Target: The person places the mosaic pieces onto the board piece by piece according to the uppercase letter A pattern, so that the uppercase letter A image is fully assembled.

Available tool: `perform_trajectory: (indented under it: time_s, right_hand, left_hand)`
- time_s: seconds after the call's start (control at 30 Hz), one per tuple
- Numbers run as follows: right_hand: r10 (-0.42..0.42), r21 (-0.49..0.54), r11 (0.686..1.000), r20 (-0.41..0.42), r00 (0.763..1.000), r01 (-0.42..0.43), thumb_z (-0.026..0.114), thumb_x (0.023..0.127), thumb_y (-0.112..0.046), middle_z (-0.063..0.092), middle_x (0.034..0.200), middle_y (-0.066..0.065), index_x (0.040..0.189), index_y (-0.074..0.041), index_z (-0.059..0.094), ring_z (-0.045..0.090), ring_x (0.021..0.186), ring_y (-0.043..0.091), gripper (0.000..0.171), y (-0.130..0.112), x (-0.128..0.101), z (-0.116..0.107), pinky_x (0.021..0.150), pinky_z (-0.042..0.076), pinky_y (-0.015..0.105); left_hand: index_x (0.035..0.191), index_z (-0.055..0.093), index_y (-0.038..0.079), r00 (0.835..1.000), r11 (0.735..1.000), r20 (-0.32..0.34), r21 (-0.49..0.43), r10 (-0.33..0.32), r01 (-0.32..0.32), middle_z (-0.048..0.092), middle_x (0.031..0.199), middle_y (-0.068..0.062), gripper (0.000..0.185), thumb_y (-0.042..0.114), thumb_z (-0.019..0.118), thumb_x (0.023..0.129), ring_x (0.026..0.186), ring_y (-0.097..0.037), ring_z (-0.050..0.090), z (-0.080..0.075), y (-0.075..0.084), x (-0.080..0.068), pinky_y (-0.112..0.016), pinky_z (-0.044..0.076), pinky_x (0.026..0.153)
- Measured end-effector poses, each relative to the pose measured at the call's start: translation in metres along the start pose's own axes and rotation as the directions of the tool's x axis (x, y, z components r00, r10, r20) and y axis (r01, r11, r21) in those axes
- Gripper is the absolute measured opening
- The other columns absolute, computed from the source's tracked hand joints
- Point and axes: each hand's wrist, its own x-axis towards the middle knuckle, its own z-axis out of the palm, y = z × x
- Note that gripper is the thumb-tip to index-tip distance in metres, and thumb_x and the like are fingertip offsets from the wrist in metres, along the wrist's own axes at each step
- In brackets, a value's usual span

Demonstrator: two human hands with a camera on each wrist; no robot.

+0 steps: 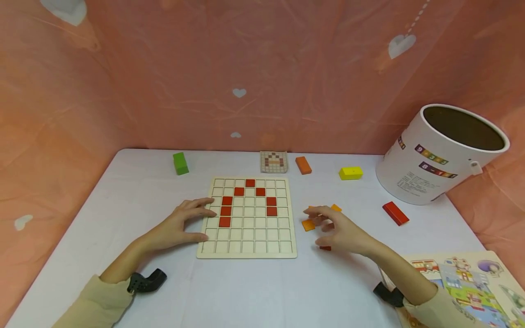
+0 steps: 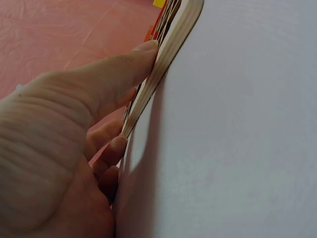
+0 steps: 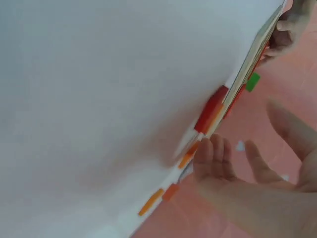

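Note:
A wooden grid board (image 1: pixel 249 248) lies on the white table, with several red square tiles (image 1: pixel 224 222) set in its cells in an arch shape. My left hand (image 1: pixel 176 228) rests at the board's left edge, its thumb and fingertips touching the rim. Seen from the left wrist, the thumb lies along the layered board edge (image 2: pixel 173 44). To the right of the board, my right hand (image 1: pixel 340 230) hovers with its fingers apart and holds nothing. Beneath and around it are orange tiles (image 1: pixel 308 225) and a red tile (image 1: pixel 325 248), partly hidden by the hand.
A small pattern card (image 1: pixel 274 162) lies behind the board. Around it are green (image 1: pixel 180 163), orange (image 1: pixel 303 165), yellow (image 1: pixel 350 173) and red blocks (image 1: pixel 395 213). A white bucket (image 1: pixel 410 173) stands at the right, and a picture board (image 1: pixel 471 264) lies at the front right.

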Motion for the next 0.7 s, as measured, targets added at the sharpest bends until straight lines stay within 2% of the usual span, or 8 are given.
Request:
perform_trajectory:
  time_s: [0.1,0.2,0.37,0.57,0.7]
  right_hand:
    - [0.004,-0.006,1.000,-0.040,0.999,-0.005,0.074,0.079,0.006,0.061,0.111,0.013,0.131,0.003,0.057,0.055,0.099,0.028,0.055,0.006,-0.006,-0.003,0.084,0.051,0.034]
    - [0.013,0.008,1.000,-0.036,0.999,-0.013,0.074,0.077,0.008,0.061,0.105,0.012,0.125,0.005,0.059,0.056,0.093,0.027,0.050,0.011,-0.009,-0.004,0.077,0.053,0.028]
    - [0.015,0.029,0.999,0.011,1.000,-0.015,0.078,0.076,0.007,0.060,0.103,0.012,0.120,0.005,0.061,0.055,0.092,0.027,0.047,0.017,-0.011,-0.002,0.075,0.053,0.027]
    - [-0.009,0.036,0.999,0.014,1.000,0.009,0.079,0.074,0.009,0.058,0.100,0.010,0.119,0.004,0.063,0.054,0.088,0.025,0.048,0.017,-0.015,0.004,0.071,0.052,0.026]
    - [-0.030,0.010,0.999,0.035,0.999,0.030,0.078,0.076,0.008,0.058,0.095,0.007,0.114,0.000,0.066,0.054,0.086,0.022,0.041,0.014,-0.017,0.006,0.069,0.050,0.025]
  left_hand:
    - [0.128,0.065,0.021,1.000,1.000,0.003,0.001,-0.001,0.001,0.035,0.157,-0.006,0.052,0.035,0.083,0.081,0.141,-0.035,0.027,0.001,-0.001,0.000,-0.067,0.025,0.104]
    - [0.128,0.065,0.021,1.000,1.000,0.003,0.005,-0.002,0.002,0.035,0.157,-0.005,0.052,0.035,0.083,0.081,0.140,-0.034,0.027,0.002,-0.002,0.000,-0.067,0.025,0.104]
    - [0.128,0.065,0.021,1.000,1.000,0.002,0.009,-0.001,0.001,0.035,0.157,-0.006,0.052,0.035,0.083,0.081,0.140,-0.034,0.028,0.001,-0.004,0.000,-0.066,0.025,0.104]
    - [0.128,0.065,0.021,1.000,1.000,-0.001,-0.004,-0.010,0.010,0.035,0.157,-0.006,0.052,0.035,0.083,0.081,0.140,-0.035,0.027,0.002,-0.003,0.000,-0.068,0.024,0.104]
    - [0.128,0.065,0.022,1.000,1.000,0.002,-0.002,-0.013,0.013,0.035,0.157,-0.005,0.051,0.036,0.082,0.082,0.141,-0.035,0.026,0.002,-0.003,0.001,-0.068,0.024,0.105]
